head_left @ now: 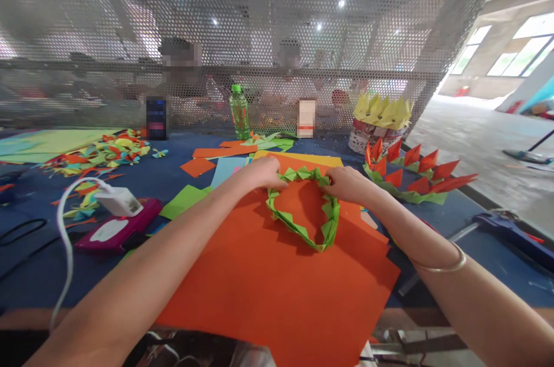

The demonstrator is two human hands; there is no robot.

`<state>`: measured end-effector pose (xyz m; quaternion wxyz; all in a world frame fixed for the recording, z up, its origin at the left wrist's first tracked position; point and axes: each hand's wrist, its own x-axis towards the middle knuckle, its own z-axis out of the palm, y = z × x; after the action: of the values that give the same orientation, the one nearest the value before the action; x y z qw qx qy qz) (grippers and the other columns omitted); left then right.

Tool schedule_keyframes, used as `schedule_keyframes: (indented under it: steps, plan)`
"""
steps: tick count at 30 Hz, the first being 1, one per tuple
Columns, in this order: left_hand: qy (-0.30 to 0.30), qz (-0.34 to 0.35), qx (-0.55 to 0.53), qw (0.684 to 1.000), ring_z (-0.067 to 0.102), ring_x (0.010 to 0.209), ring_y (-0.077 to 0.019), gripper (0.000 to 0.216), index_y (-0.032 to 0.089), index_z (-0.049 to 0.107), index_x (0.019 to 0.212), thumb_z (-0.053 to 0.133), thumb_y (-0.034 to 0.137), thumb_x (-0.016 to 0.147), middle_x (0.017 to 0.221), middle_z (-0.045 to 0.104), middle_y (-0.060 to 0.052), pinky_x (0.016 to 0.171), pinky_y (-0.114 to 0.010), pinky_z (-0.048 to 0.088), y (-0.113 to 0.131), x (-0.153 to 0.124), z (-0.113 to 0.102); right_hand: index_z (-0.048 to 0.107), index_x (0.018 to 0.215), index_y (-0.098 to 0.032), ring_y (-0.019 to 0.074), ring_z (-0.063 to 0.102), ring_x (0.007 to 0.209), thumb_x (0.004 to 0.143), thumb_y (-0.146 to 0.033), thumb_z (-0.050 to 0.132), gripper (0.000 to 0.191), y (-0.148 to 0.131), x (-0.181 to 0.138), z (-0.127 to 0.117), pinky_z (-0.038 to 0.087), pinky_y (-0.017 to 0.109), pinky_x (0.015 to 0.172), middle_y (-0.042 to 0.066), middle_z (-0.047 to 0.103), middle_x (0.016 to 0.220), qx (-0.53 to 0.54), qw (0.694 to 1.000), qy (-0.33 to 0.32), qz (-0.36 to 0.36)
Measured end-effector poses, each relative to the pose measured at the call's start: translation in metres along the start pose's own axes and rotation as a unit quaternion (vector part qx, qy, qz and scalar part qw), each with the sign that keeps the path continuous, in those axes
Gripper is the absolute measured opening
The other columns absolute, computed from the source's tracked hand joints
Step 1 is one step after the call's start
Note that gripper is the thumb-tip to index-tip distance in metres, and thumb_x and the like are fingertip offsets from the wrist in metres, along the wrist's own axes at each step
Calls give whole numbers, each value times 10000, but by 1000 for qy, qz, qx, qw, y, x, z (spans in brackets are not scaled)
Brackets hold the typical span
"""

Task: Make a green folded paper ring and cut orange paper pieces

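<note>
A ring of folded green paper (329, 223) with small pointed tips rests over large orange paper sheets (277, 280). My left hand (272, 172) grips the far left part of the ring, fingers closed on it. On its far right part, my right hand (345, 182) pinches the green paper between thumb and fingers. The near end of the ring hangs in a rounded point towards me. Both hands' fingertips are partly hidden behind the paper.
At right stand an orange-and-green paper crown (419, 182) and a yellow paper crown (383, 110). A green bottle (239, 113) is at the back. Left lie paper scraps (116, 148), a magenta power strip (119, 231) and a white plug (119, 201). A blue-handled tool (515, 240) lies right.
</note>
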<state>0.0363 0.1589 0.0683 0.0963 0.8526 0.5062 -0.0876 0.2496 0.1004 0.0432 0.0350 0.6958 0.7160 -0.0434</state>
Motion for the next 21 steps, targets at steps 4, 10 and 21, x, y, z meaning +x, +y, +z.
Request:
schedule_keyframes:
  steps: [4, 10, 21]
  plan:
    - [44, 22, -10, 999, 667, 1000, -225, 329, 156, 642, 1166, 607, 420, 973, 1158, 671, -82, 868, -429, 572, -3, 7, 6, 613, 1251, -185, 226, 655, 1062, 974, -368, 631, 332, 0, 0, 5, 567, 435, 892, 85, 637, 1257, -8, 1000, 18, -18]
    - [44, 37, -25, 998, 665, 1012, -242, 316, 152, 647, 1183, 638, 373, 957, 1205, 660, -75, 846, -412, 583, -3, 14, 14, 616, 1245, -188, 222, 657, 1055, 975, -366, 630, 324, -2, -1, 4, 568, 429, 888, 82, 640, 1251, -2, 998, 46, -36]
    - [53, 5, 10, 999, 658, 1046, -235, 316, 175, 625, 1221, 634, 358, 963, 1231, 645, -90, 881, -426, 574, 2, 6, 14, 585, 1294, -179, 229, 663, 1042, 992, -491, 561, 435, 2, -1, -3, 547, 459, 910, 96, 657, 1221, 42, 997, 57, 0]
